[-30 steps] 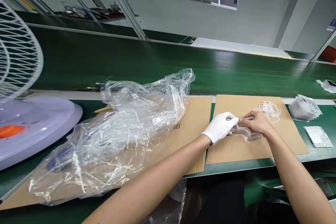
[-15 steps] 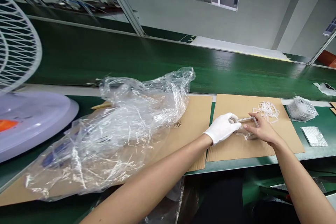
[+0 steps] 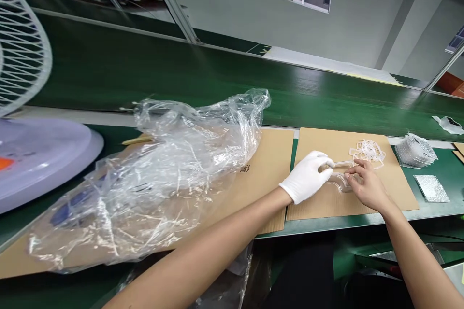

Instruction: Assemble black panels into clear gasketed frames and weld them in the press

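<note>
My left hand, in a white glove, has its thumb and fingers closed on the left end of a clear plastic piece with a curved outline. My bare right hand pinches at the right side of that piece, its fingertips bent inward. The fingers partly cover the piece, so its full shape is hidden. Under both hands lies a cardboard sheet. Just beyond my right hand, a tangled heap of thin white strips rests on the cardboard.
A large crumpled clear plastic bag covers another cardboard sheet at the left. The purple base of a fan stands far left. At the right are a stack of silvery packets and a flat silvery square. Behind runs a green belt.
My right hand has shifted its grip, fingers curling in closer along the piece's right side. My left hand has turned slightly. The view has moved a little.
</note>
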The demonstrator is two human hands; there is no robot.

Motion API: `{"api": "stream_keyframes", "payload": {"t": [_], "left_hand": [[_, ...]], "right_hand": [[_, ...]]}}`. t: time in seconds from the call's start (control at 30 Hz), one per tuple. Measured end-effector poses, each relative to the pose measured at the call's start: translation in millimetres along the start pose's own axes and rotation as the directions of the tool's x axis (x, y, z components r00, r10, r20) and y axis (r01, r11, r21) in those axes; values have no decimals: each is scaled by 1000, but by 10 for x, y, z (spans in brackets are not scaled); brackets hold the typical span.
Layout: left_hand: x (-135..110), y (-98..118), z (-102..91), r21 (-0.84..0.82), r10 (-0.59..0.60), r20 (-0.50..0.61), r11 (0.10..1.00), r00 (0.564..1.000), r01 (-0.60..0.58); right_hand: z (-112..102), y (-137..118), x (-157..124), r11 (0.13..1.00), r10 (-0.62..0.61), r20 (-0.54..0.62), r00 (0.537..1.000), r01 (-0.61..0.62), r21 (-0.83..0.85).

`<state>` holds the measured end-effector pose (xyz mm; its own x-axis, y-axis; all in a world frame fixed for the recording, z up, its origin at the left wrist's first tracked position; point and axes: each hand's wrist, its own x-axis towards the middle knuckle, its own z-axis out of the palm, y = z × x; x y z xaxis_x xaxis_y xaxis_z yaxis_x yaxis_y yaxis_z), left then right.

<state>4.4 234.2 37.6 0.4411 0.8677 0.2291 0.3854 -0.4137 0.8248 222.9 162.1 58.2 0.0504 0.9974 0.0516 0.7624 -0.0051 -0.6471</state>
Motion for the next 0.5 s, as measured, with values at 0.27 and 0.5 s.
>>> {"api": "stream_keyframes", "payload": {"t": [0.27,0.5], "left_hand": [[10,-26,12,7,74,100,997,992,-75],[-29,-56,-22,-9,60,130,998,990,-60]], "right_hand": [[67,-17,26,994,52,65,997,-58,97],[62,-16,-23,997,-1,87,996,-6,79]]}}
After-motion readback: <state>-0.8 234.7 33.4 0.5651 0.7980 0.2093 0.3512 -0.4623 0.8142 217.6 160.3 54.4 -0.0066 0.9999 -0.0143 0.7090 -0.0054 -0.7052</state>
